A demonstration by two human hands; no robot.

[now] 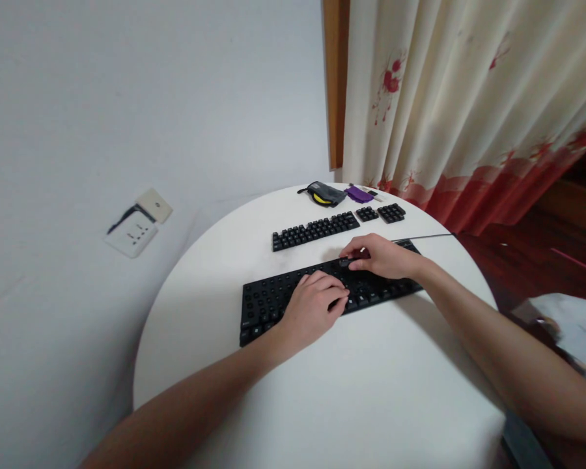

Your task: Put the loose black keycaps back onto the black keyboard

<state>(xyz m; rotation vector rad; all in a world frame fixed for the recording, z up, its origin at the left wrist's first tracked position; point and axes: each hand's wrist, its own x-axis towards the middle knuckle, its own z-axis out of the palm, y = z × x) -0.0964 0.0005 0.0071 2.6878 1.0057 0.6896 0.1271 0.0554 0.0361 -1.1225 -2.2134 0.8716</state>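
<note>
A black keyboard lies across the white table; much of its upper area shows bare key posts, while keycaps sit along its near row. My left hand rests on the middle of the keyboard, fingers bent over it and thumb close to the index finger; nothing shows in its grasp. At the keyboard's far edge my right hand pinches a small black piece, seemingly a keycap, between thumb and fingers. Beyond the keyboard stand loose black keycaps in a long block and two smaller blocks, one beside the other.
A grey pouch with yellow and a purple cloth-like item lie at the back of the round table. A cable runs off the right edge. Wall sockets are left; a curtain hangs behind.
</note>
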